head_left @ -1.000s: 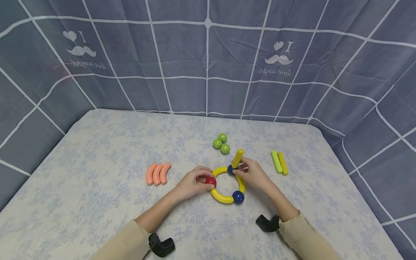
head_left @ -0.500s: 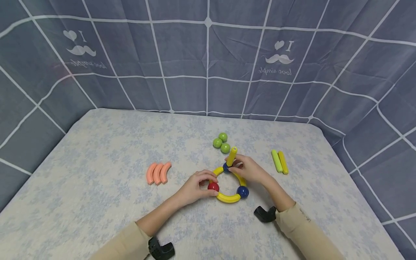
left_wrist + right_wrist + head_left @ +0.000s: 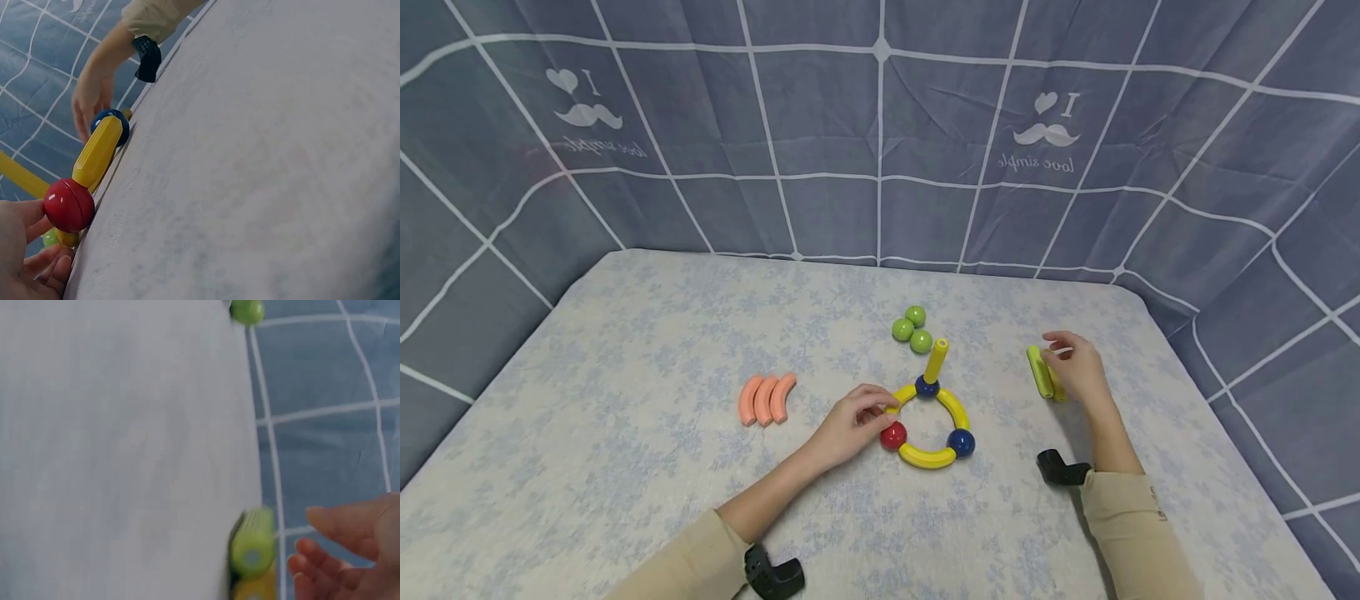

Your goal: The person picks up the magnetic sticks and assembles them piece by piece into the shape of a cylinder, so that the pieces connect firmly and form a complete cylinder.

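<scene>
A ring of yellow curved magnetic rods (image 3: 927, 458) lies on the table, joined by a red ball (image 3: 893, 436) and two blue balls (image 3: 961, 442). From the far blue ball rises a straight yellow rod (image 3: 936, 361), slightly tilted. My left hand (image 3: 850, 425) holds the ring's left side, thumb and fingers curled about it beside the red ball. Beside a lime rod (image 3: 1039, 371) and a partly hidden yellow rod (image 3: 1059, 390), my right hand (image 3: 1077, 369) hovers. Its thumb and fingers are parted and hold nothing in the right wrist view, where the lime rod (image 3: 253, 547) is blurred.
Several pink curved rods (image 3: 764, 400) lie side by side at the left. Behind the ring sits a cluster of green balls (image 3: 902, 330). A patterned cloth covers the table (image 3: 647, 350), and a grey-blue curtain (image 3: 820, 117) hangs at its back and sides.
My right hand has let go of the far blue ball and moved right to the straight rods. The ring turned slightly, then stayed still. My left hand's fingers have shifted a little off the red ball.
</scene>
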### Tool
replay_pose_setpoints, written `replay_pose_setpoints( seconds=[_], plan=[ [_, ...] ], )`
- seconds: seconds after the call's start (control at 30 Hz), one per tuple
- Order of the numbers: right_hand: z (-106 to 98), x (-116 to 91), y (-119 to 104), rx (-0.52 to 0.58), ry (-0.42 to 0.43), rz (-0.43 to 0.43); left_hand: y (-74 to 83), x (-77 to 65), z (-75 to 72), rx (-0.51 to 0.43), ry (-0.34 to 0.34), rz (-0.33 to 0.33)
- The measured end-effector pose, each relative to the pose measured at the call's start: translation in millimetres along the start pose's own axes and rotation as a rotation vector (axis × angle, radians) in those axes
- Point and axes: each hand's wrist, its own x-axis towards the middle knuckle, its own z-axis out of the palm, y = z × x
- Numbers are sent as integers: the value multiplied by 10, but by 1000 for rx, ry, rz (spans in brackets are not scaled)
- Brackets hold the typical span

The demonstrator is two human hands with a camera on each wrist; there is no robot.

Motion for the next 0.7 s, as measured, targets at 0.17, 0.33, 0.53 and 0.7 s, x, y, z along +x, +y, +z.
replay_pose_setpoints(
  seconds=[0.17,0.33,0.53,0.7],
  plan=[
    [-49,1,143,-17,-72,145,10,-1,-8,5,-28,-10],
    [-51,-1,197,-35,-116,238,246,-45,-56,-7,-38,-18],
    [-59,-17,228,-52,-129,283,427,-82,-99,-13,-41,-34],
    [-71,-34,236,-73,-128,284,424,-82,-102,-17,-44,-42]
  ],
)
